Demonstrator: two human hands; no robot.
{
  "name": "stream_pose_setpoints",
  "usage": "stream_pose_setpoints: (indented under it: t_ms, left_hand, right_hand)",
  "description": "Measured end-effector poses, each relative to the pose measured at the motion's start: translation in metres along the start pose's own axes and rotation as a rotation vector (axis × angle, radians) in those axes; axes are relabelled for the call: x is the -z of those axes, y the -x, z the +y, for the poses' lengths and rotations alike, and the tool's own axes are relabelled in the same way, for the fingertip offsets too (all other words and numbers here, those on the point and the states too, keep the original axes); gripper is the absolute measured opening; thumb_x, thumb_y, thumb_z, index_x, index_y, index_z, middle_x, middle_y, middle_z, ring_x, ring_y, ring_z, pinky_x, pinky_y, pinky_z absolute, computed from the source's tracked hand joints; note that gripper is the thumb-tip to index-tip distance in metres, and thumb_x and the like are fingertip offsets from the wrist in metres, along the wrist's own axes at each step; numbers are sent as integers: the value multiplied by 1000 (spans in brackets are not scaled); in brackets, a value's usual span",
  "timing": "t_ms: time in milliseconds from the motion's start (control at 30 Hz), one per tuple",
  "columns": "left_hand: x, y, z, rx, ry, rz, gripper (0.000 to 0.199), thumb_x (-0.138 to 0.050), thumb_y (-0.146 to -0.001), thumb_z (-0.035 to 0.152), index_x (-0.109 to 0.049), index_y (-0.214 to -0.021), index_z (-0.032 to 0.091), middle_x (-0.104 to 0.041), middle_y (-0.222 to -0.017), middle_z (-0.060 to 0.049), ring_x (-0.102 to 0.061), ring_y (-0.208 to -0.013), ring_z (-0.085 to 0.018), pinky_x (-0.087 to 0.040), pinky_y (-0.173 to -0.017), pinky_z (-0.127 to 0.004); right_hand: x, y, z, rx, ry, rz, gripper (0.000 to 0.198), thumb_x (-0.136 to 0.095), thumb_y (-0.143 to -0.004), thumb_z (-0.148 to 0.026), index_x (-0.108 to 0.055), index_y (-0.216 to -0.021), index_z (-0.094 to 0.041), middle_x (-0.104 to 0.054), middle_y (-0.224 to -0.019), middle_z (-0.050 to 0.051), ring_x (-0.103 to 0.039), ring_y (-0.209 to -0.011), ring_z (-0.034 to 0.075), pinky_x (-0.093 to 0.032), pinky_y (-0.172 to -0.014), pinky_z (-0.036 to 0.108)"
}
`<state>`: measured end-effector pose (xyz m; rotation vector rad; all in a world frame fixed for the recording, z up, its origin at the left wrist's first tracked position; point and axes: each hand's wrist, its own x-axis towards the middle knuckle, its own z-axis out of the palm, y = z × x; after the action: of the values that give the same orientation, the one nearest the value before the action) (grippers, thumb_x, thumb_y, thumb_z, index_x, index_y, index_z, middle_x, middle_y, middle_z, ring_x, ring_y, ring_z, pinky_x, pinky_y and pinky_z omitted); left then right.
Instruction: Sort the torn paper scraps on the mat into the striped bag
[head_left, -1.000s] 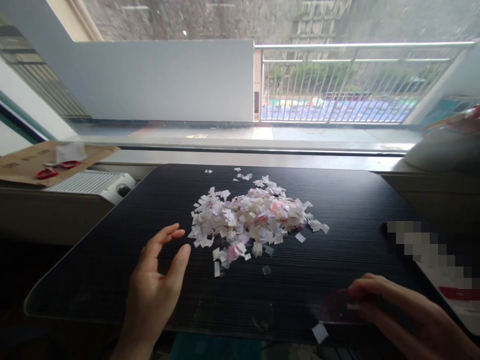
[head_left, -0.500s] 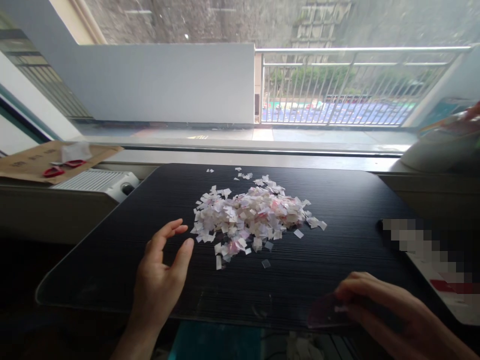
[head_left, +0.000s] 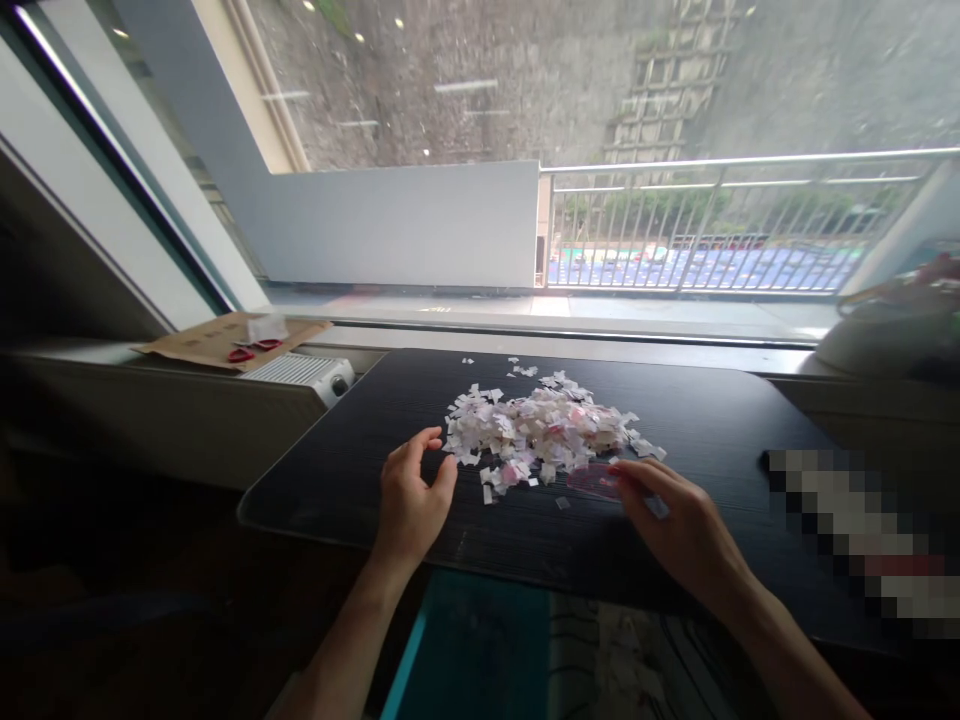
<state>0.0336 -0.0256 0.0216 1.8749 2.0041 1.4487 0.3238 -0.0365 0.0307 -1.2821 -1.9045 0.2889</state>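
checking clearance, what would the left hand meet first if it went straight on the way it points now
Probably the pile of paper squares, at its left edge: the left hand points its fingers that way, though their height above the table is unclear.

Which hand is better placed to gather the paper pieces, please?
Probably the right hand: it holds a translucent pink sheet beside the paper pieces, while the left hand appears empty.
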Motion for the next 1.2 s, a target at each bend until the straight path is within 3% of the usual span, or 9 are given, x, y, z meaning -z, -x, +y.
stream_pose_setpoints:
  t_ms: [167, 367, 500, 700, 867, 1033, 1200]
  left_hand:
    - [0, -8, 0, -49, -106, -22, 29, -55, -76, 25, -59, -105, 20, -66, -95, -5, -58, -99, -23, -39, -95, -42]
    - [16, -17, -4, -31, -368, -25, 30, -55, -77, 22, -60, -106, 21, -66, -100, -6, -57, -102, -26, -33, -98, -47]
    - [18, -15, -13, -23, -463, -65, 29, -55, -78, 23, -60, -106, 21, -66, -104, -7, -56, -105, -27, -31, -99, -49]
    - [10, -11, -21, 57, -509, -122, 25, -52, -79, 25, -61, -102, 21, -63, -110, -8, -55, -105, -27, -31, -97, -50]
    - [9, -9, -18, -4, -548, -116, 21, -49, -80, 26, -63, -95, 20, -63, -105, -9, -55, -102, -26, -31, -96, -48]
    - [10, -7, -13, -37, -595, -118, 20, -47, -81, 27, -63, -90, 20, -62, -100, -9, -55, -98, -26, -31, -95, -47]
    - [10, -6, -12, -40, -598, -113, 20, -46, -83, 27, -63, -90, 20, -61, -100, -9, -54, -98, -25, -31, -95, -45]
  right_hand:
    - [-5, 6, 1, 1, 11, 112, 23, -50, -87, -29, -67, -99, -21, -69, -92, 3, -64, -71, 15, -49, -67, 24]
    - [-18, 6, 0, 20, 64, 83, 24, -46, -87, -28, -68, -97, -22, -70, -91, 3, -63, -66, 15, -49, -64, 24]
    - [-24, 12, 0, 18, 63, 158, 26, -45, -88, -32, -67, -98, -21, -69, -88, 4, -63, -63, 15, -49, -61, 24]
    - [-26, 19, -5, 66, 38, 76, 26, -44, -88, -31, -67, -98, -21, -69, -89, 4, -63, -66, 15, -49, -62, 24]
    - [-26, 25, -8, 5, 25, 155, 28, -45, -87, -31, -67, -97, -19, -70, -86, 5, -64, -65, 16, -50, -63, 25]
    - [-28, 27, -8, 112, -106, -10, 28, -46, -87, -32, -68, -98, -18, -71, -86, 6, -66, -72, 17, -51, -68, 24]
    - [-28, 26, -5, 35, -100, 56, 30, -48, -86, -33, -68, -101, -17, -72, -90, 7, -67, -76, 20, -52, -69, 28]
